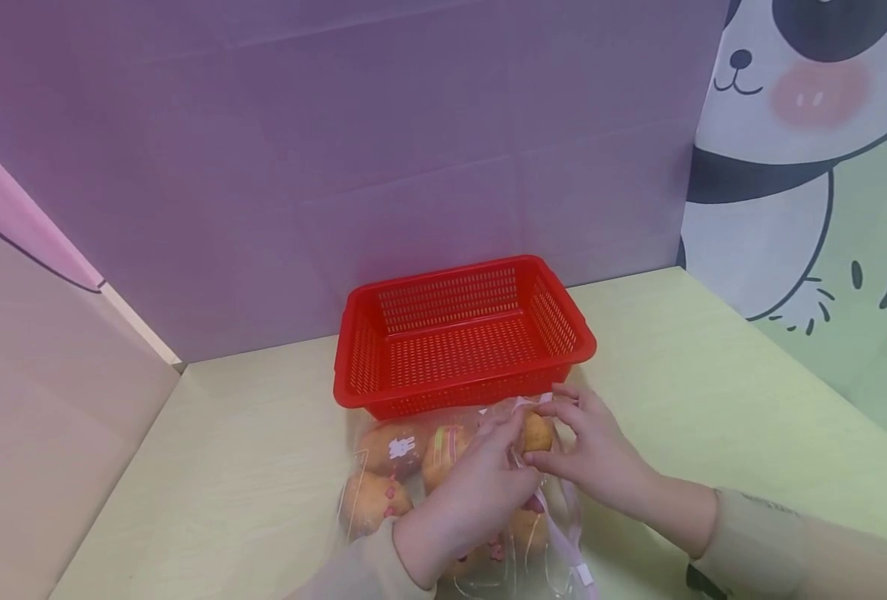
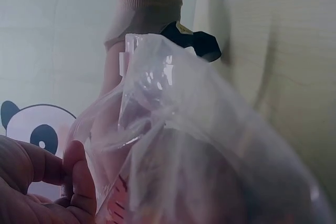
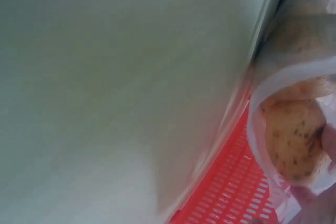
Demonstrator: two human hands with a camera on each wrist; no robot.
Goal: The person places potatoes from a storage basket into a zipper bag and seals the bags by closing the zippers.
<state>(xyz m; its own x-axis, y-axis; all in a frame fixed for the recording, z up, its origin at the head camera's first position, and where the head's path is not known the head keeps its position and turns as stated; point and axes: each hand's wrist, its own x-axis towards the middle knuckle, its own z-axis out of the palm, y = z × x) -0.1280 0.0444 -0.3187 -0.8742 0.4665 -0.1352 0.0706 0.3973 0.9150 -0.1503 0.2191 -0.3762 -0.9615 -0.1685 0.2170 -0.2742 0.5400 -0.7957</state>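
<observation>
A clear printed plastic bag (image 1: 372, 467) full of round tan potatoes lies on the table, its open end with a lilac zip strip (image 1: 563, 542) facing right. My left hand (image 1: 481, 471) pinches the bag's edge near the opening; in the left wrist view, the hand's curled fingers (image 2: 81, 179) meet beside the film. With my right hand (image 1: 601, 454) I grip a potato (image 1: 538, 432) at the bag's mouth. The right wrist view shows this spotted potato (image 3: 294, 139) framed by the bag's rim, fingertips on its side. Part of the bag is hidden beneath my left hand.
A red perforated plastic basket (image 1: 462, 387) stands just behind the bag, with nothing inside it. The pale wooden table (image 1: 211, 467) meets a purple wall covering at the back. On the right, a panda-printed panel (image 1: 781, 192) borders the table.
</observation>
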